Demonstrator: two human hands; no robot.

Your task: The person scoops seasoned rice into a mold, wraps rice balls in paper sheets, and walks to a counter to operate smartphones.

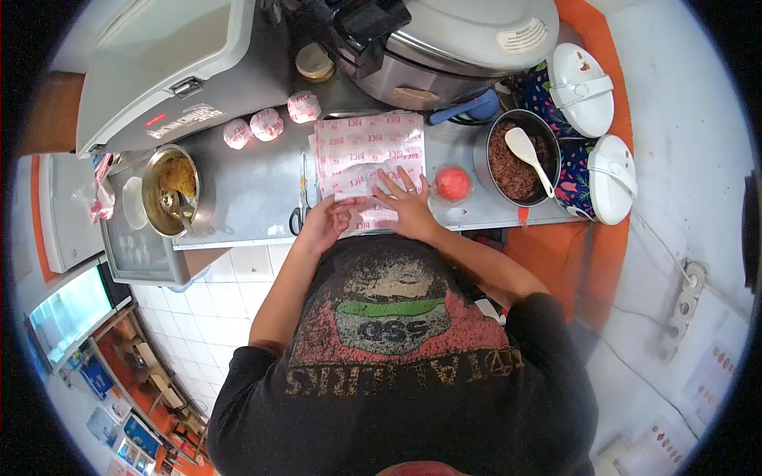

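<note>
A stack of white wrapping paper with red "RICE" print lies on the metal counter in front of me. My right hand rests on its near part, palm down with the fingers spread. At the near left edge of the paper, my left hand has its fingers stretched toward the right hand, touching the paper. A whitish fold or sheet shows beyond the fingertips; I cannot tell which. Just right of the paper sits a round red object. To the left lie scissors with dark handles.
Several wrapped balls stand by a grey cooler box. A metal bowl of yellowish food is at the left. Rightward are a pot of brown rice with a white paddle, a large cooker and lidded containers.
</note>
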